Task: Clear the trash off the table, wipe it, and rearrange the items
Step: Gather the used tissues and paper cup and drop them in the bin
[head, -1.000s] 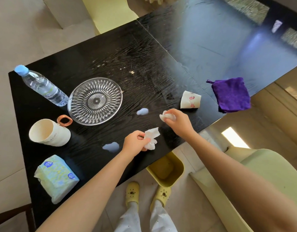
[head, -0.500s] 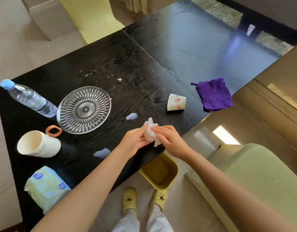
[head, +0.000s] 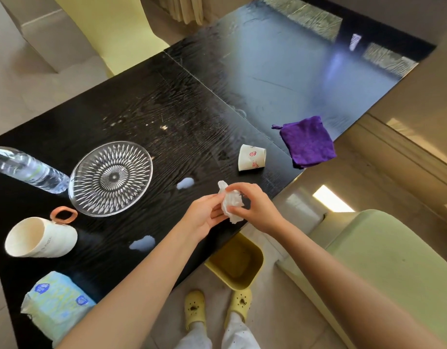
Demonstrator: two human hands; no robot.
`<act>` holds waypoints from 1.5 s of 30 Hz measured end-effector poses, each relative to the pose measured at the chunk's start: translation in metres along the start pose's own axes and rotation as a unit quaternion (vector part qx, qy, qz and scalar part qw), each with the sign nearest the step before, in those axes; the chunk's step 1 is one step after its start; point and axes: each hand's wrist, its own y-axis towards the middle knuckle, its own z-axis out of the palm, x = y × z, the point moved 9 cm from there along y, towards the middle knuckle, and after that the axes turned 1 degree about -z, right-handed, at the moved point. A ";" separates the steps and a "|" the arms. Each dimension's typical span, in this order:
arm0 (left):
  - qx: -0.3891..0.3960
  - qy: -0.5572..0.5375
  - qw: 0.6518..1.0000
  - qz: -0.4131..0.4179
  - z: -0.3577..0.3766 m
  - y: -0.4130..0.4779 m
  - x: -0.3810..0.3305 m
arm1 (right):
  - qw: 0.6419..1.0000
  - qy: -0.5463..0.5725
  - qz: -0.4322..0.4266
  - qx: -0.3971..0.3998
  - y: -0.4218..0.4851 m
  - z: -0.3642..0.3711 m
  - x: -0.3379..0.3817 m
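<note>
Both hands meet over the near edge of the black table (head: pixel 146 102). My left hand (head: pixel 202 215) and my right hand (head: pixel 255 207) together hold a bunch of crumpled white tissue (head: pixel 231 201). Two more small tissue scraps lie on the table, one (head: pixel 185 183) beside the glass plate (head: pixel 111 178) and one (head: pixel 142 242) nearer me. A paper cup (head: pixel 251 157) lies on its side to the right, next to a purple cloth (head: pixel 306 141) at the table's edge. A yellow bin (head: pixel 236 263) stands on the floor under the edge.
On the left of the table are a water bottle (head: pixel 28 170) lying down, a tipped cream mug (head: pixel 41 238) with an orange handle and a tissue pack (head: pixel 56 304). A pale green chair (head: pixel 383 260) stands at my right, a yellow chair (head: pixel 116 28) at the far side.
My right hand lifted a tissue ball from the table and brought it to my left hand, which held another. Both pieces are now bunched together between the two hands.
</note>
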 end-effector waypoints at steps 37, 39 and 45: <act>-0.064 0.052 0.994 0.073 -0.023 -0.023 -0.012 | 0.973 0.002 0.229 -0.013 0.076 -0.054 -0.094; -0.042 0.056 0.994 0.083 -0.011 -0.027 -0.016 | 0.973 0.078 0.218 -0.003 0.052 -0.043 -0.079; 0.010 0.092 0.984 0.151 0.003 -0.052 -0.042 | 0.976 0.146 0.160 0.012 -0.004 -0.033 -0.035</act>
